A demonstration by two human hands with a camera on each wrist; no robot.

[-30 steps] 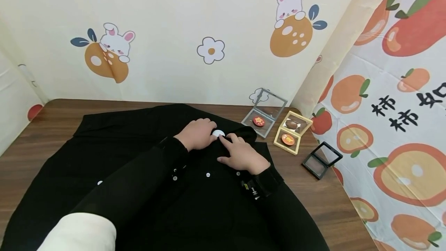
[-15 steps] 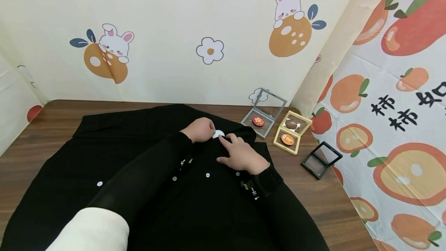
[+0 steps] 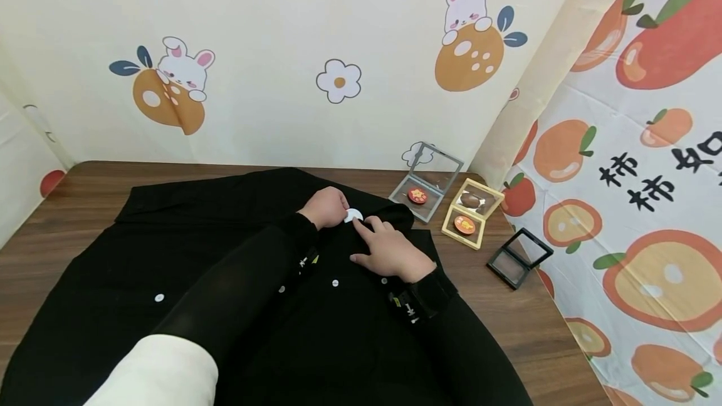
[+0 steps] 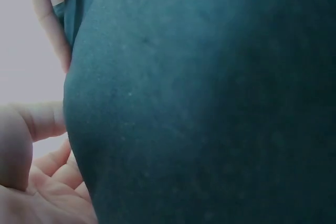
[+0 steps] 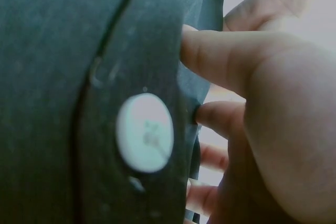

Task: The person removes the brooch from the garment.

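Observation:
A black buttoned garment [image 3: 197, 230] lies spread on the wooden table. My left hand [image 3: 326, 207] has curled fingers pinching its cloth, just left of a small white patch [image 3: 353, 214]. Across that patch, the straight index finger of my right hand [image 3: 392, 249] touches the garment, its thumb held apart. In the left wrist view, dark cloth [image 4: 173, 98] hides much of the left hand [image 4: 31, 156]. Beside a white button [image 5: 145, 132], the right hand's thumb and fingertips meet the cloth in the right wrist view. What the white patch is, I cannot tell.
Right of the garment stand several opened compact cases: a grey one [image 3: 425, 183], a gold-framed one [image 3: 472, 213] and a black one [image 3: 519, 259]. Behind the table is a cream wall [image 3: 265, 80]; a fruit-printed cloth [image 3: 637, 161] hangs at the right.
My left hand has shifted slightly right and drawn its fingers in, away from directly over the white patch's left edge. The right hand stays in place.

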